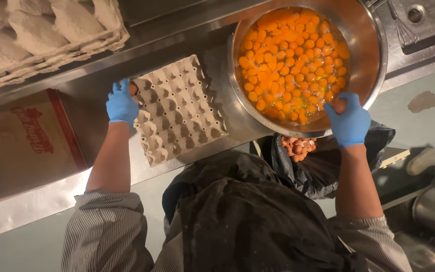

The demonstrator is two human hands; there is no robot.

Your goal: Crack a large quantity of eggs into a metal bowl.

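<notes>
R hand (349, 122), blue-gloved, is clenched round a brown egg (338, 105) right over the near rim of the steel bowl (373, 55); the yolks (290, 60) lie just beyond it. L hand (122, 103) is closed on another egg (134, 88) at the far-left corner of the otherwise bare egg tray (179, 111), well apart from the bowl, so R hand is much nearer. Bag w/ shells (298, 147) sits below the counter edge, between the arms.
</notes>
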